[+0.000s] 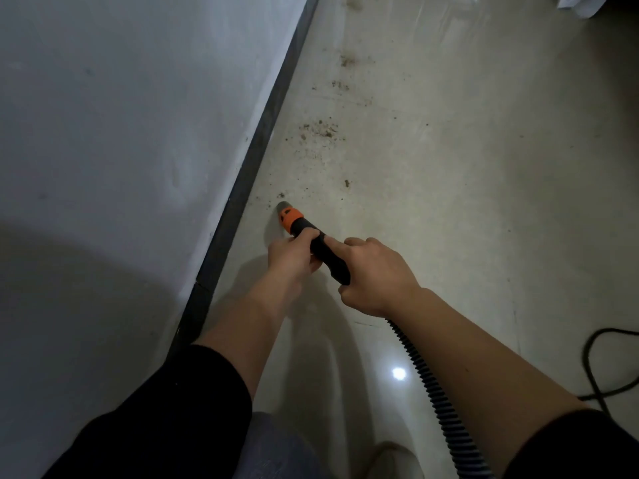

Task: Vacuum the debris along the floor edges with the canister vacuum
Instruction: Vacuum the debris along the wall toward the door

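Observation:
The vacuum nozzle (289, 217) is black with an orange collar, and its tip rests on the pale floor close to the dark baseboard (257, 146). My left hand (288, 255) grips the black tube just behind the orange collar. Further back my right hand (375, 276) holds the same tube, where the ribbed black hose (432, 385) leaves it and runs toward the lower right. Brown debris (320, 129) lies scattered on the floor ahead of the nozzle, along the wall edge, with a small crumb (280, 195) just in front of the tip.
A grey-white wall (121, 133) fills the left side. A black power cord (601, 368) loops on the floor at the right. Something white (581, 3) sits at the top right corner. My shoe (394, 458) shows at the bottom.

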Available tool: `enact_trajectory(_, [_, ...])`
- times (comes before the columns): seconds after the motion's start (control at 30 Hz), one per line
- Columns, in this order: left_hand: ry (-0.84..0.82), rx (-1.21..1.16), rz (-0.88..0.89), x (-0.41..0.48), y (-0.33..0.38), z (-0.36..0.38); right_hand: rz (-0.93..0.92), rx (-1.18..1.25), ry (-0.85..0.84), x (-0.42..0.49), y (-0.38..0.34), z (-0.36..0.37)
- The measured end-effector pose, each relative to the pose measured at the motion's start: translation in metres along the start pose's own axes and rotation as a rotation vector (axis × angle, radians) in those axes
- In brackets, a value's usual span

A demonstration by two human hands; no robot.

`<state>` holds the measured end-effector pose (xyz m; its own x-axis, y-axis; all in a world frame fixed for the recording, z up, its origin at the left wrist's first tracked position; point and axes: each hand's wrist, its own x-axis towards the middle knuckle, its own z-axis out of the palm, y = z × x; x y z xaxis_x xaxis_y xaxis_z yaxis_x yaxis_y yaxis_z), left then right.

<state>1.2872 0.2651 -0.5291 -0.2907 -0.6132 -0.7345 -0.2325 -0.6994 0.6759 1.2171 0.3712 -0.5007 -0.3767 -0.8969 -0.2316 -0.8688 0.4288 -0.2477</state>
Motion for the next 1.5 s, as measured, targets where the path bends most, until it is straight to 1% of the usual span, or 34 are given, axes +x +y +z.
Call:
enact_trajectory(0.53, [0.05, -0.007, 0.014, 0.012, 0.012, -0.024, -0.069, -0.011, -0.001, 0.024, -0.021, 0.007])
enact_trajectory(0.77, [0.097, -0.023, 0.019, 0.02, 0.015, -0.028, -0.079, 0.0, 0.003, 0.032, -0.028, 0.013])
enact_trajectory(1.0, [0.085, 0.0, 0.024, 0.021, 0.015, -0.022, -0.046, -0.048, 0.016, 0.031, -0.027, 0.009])
enact_trajectory(1.23, [0.024, 0.063, 0.031, 0.021, 0.011, -0.008, 0.024, -0.086, 0.016, 0.019, -0.021, 0.001])
enact_trajectory(1.5, [-0.047, 0.067, 0.008, 0.017, 0.004, 0.011, 0.113, -0.147, -0.02, 0.003, -0.013, -0.005])
